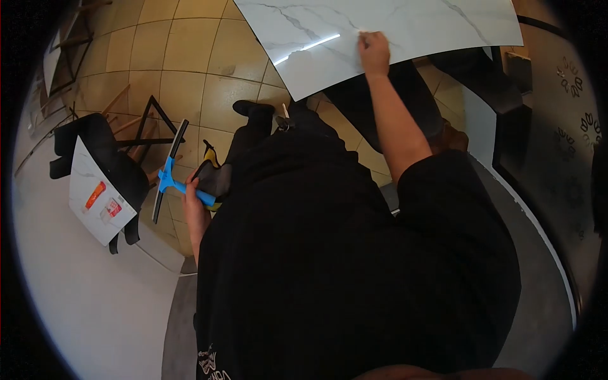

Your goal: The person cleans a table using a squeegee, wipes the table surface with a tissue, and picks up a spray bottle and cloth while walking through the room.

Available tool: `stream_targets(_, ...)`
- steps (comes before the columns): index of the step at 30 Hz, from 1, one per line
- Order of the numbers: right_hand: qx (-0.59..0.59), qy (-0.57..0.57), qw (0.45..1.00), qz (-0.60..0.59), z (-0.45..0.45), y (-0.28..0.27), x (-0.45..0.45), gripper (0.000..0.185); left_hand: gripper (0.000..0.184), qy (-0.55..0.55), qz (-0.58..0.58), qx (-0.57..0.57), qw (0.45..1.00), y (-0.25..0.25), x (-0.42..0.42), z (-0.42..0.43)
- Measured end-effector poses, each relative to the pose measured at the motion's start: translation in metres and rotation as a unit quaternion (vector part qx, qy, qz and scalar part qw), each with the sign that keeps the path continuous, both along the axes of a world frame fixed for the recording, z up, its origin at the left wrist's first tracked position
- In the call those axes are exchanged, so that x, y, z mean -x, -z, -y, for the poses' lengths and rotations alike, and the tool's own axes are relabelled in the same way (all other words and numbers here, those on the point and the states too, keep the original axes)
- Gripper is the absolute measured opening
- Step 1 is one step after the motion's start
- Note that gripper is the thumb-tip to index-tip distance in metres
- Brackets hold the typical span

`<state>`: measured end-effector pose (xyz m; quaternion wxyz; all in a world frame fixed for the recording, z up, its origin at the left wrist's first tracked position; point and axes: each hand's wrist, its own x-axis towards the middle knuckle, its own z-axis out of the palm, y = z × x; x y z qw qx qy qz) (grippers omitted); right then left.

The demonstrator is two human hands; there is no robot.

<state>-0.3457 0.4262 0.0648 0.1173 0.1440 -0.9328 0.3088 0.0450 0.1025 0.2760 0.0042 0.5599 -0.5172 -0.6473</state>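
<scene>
- Grips one blue squeegee [166,178] in left hand [194,199]
- Curls right hand [373,53] on one marbled tabletop [437,31]; cannot tell if gripping
- Has tabletop edge close behind, room either side

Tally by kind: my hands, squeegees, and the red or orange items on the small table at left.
Hands: 2 (left hand, right hand)
Squeegees: 1 (blue squeegee)
Red or orange items: 2 (orange item, red-and-white item)
Total: 5

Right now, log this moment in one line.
left hand: holding blue squeegee | right hand: at white marble-patterned tabletop | right-hand contents: unclear
</scene>
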Motion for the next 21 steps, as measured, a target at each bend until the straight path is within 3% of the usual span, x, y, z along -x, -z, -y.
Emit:
stream_targets(3,-0.013,-0.191,0.981,0.036,0.044,0.001,-0.072,0.015,0.040,-0.012,0.015,0.007,1.000,-0.006,0.001,-0.003)
stream_targets(5,-0.074,-0.365,0.928,-0.007,0.048,0.003,-0.084,0.019,0.040,-0.014,0.009,0.008,1.000,-0.003,-0.001,-0.003)
stream_targets(6,-0.073,-0.367,0.927,-0.008,0.044,0.005,-0.072,0.019,0.040,-0.015,0.003,0.008,1.000,0.000,-0.002,-0.003)
stream_targets(8,-0.036,-0.342,0.939,-0.006,0.026,0.006,-0.027,0.018,0.040,-0.018,-0.003,0.007,1.000,0.004,-0.006,-0.005)
stream_targets(10,-0.064,-0.197,0.978,0.026,0.011,-0.010,0.023,0.019,0.040,-0.022,0.001,0.006,1.000,0.006,-0.007,-0.011)
stream_targets(11,-0.064,-0.198,0.978,0.029,0.011,-0.004,0.028,0.019,0.040,-0.024,0.002,0.005,1.000,0.006,-0.007,-0.013)
stream_targets(13,-0.031,-0.014,0.999,0.005,0.015,-0.001,0.033,0.019,0.040,-0.026,0.000,0.007,1.000,0.005,-0.002,-0.014)
stream_targets(15,-0.032,-0.099,0.994,0.042,0.037,0.004,-0.003,0.016,0.040,-0.027,-0.001,0.007,1.000,0.003,0.002,-0.013)
stream_targets(18,0.000,-0.351,0.936,0.031,0.072,0.014,-0.073,0.015,0.040,-0.034,0.004,0.000,0.999,0.002,0.000,-0.018)
stream_targets(21,-0.056,-0.444,0.894,-0.027,0.079,0.017,-0.062,0.017,0.040,-0.042,-0.002,0.006,0.999,0.005,0.005,-0.027)
